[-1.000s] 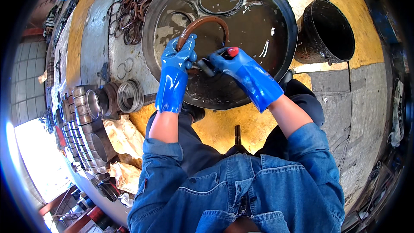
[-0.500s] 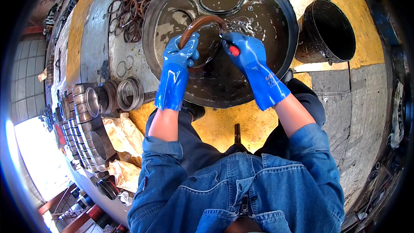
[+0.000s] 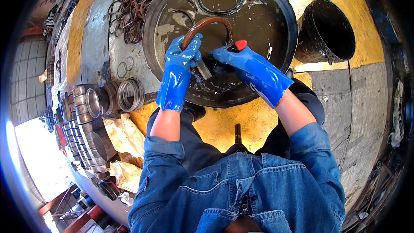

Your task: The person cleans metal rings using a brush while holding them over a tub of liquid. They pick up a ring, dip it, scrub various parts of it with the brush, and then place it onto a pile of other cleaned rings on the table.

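Note:
My left hand (image 3: 183, 51), in a wet blue rubber glove, is closed on the near left part of a brown ring (image 3: 211, 20). The ring arches up and away over a wide, dark round basin (image 3: 148, 39) of murky liquid. My right hand (image 3: 235, 58), gloved alike, grips a scraper-like hand tool (image 3: 239, 44) by its black handle with a red end. A flat, pale metallic piece (image 3: 203, 70), apparently its blade, shows beside my left fingers; the join is hidden. A larger thin ring (image 3: 221, 12) lies in the liquid at the basin's far side.
Brown rings (image 3: 138, 8) are heaped beyond the basin's left rim. A black bucket (image 3: 306, 39) stands at its right. To the left are stacked metal rings (image 3: 130, 95), rows of metal cylinders (image 3: 88, 131) and crumpled brown paper (image 3: 123, 136).
My right hand has turned, bringing the tool's red end up and the pale flat piece into view near my left hand. The splashing by the ring has died down. The left hand keeps its hold.

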Action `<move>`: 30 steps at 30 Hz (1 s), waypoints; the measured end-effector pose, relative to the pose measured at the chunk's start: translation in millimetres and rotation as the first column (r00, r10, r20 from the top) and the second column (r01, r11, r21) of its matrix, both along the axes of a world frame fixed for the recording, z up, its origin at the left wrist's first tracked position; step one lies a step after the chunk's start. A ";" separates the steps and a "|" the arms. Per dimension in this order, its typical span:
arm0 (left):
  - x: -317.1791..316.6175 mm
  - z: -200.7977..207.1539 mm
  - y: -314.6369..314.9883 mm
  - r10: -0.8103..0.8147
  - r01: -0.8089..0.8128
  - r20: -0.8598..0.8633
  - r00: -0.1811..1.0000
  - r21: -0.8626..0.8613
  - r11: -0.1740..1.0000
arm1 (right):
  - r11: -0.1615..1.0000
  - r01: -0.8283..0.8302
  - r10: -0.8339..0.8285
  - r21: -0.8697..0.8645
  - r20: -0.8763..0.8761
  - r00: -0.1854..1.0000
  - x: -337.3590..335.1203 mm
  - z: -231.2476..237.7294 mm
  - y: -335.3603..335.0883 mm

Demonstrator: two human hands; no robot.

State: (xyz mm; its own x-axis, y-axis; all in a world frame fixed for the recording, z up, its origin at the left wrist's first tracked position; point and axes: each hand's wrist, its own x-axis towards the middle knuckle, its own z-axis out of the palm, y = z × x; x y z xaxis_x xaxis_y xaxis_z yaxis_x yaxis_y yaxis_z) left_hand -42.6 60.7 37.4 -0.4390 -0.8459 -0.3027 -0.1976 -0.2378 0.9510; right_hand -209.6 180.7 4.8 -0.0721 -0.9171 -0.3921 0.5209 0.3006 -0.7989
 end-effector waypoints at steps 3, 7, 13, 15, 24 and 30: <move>1.9 -1.1 -0.9 0.019 -0.019 -0.004 1.000 -0.003 1.000 | 0.987 -0.150 0.146 0.053 -0.676 0.722 0.5 -9.9 -8.4; -0.4 2.5 -6.1 0.030 -0.030 -0.006 1.000 0.013 0.999 | 0.993 -0.092 -0.075 -0.081 -0.995 0.068 0.5 -18.1 -7.2; 13.6 6.1 -25.7 0.165 -0.150 -0.113 0.980 0.130 0.980 | 0.856 0.065 -0.517 -0.514 -0.853 0.069 -24.0 1.5 -5.8; 24.9 -0.6 -37.5 0.191 -0.140 -0.232 0.954 0.217 0.966 | 0.830 0.352 -0.534 -0.433 -0.800 0.274 -32.9 -0.1 -10.9; 29.9 -24.8 -46.0 0.189 0.204 -0.677 0.711 0.456 0.866 | 0.893 0.450 -0.415 -0.003 -0.393 0.821 -55.2 -10.9 -1.0; 8.7 -24.7 -30.9 0.135 0.222 -0.598 0.790 0.484 0.846 | 0.893 0.450 -0.422 -0.023 -0.390 0.818 -61.3 -9.5 -5.1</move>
State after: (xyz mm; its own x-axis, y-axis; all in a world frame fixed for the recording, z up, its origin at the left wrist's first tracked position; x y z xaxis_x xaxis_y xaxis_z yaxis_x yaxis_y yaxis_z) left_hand -33.8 29.8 12.7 -0.7077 -0.6192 -0.3403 0.3350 -0.7182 0.6099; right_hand -270.9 175.6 -4.8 -0.6118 -0.7271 -0.3116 0.2752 0.1736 -0.9456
